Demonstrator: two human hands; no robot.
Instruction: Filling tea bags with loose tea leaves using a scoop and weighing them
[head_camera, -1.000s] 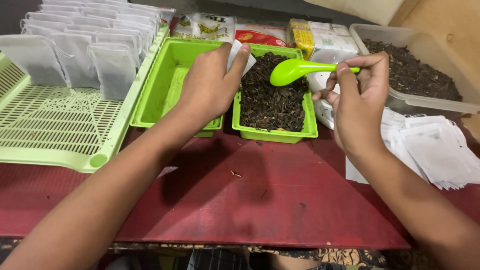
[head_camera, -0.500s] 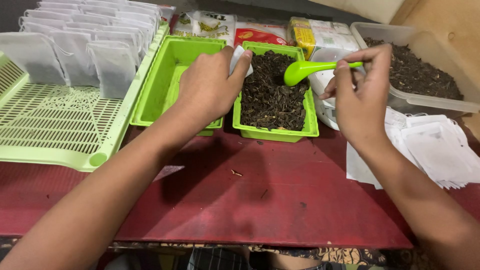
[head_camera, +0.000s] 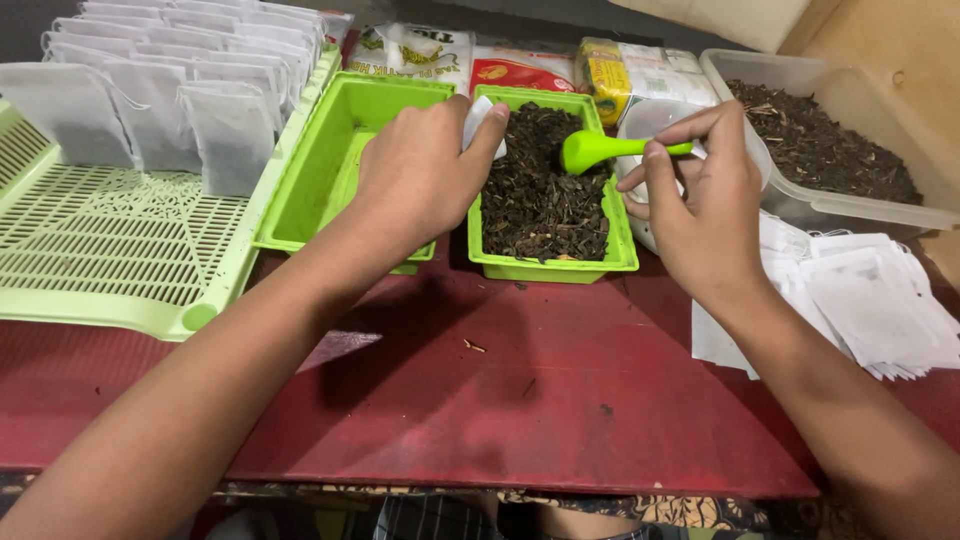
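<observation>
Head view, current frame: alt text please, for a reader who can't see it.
The right hand dips a green spoon into a green tub of dark loose tea while the left hand holds a white paper sachet at its rim. Filled sachets stand in a pale green tray.

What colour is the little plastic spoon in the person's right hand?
Bright lime green: the small plastic spoon held in the right hand shows clearly in the head view.

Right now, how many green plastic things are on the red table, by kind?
Small bright green rectangular plastic bins: 2
Large pale green slotted plastic tray: 1
Bright green plastic spoon, held in the right hand: 1
Total: 4
</observation>
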